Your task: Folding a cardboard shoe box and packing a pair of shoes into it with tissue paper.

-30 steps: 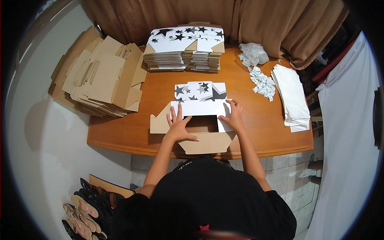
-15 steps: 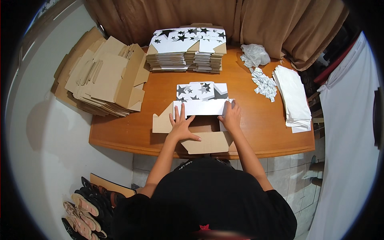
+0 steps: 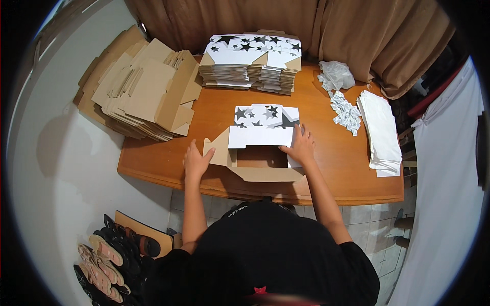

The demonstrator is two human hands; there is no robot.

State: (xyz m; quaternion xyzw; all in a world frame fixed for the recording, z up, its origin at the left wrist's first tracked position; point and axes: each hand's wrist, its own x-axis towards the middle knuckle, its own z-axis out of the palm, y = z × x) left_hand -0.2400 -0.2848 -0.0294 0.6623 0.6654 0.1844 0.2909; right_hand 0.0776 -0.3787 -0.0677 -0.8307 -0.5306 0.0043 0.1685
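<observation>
A partly folded cardboard box lies before me on the wooden table. It is white with black and grey stars outside and plain brown inside, and its bottom stands open so the wood shows through. My right hand grips the box's right side, thumb inward and fingers over the outer edge. At the other end, my left hand is beside the brown left flap, its thumb against the flap and its fingers apart. A brown front panel leans toward me.
Flat brown cartons are piled at the left by the wall. A stack of star-printed cartons stands at the back. To the right lie small white packets, a clear plastic bag and white paper sheets. Brown curtains hang behind the table.
My left hand has moved left, off the box's middle to its left flap. The left flap and front panel now stand more upright. My right hand stays at the right side.
</observation>
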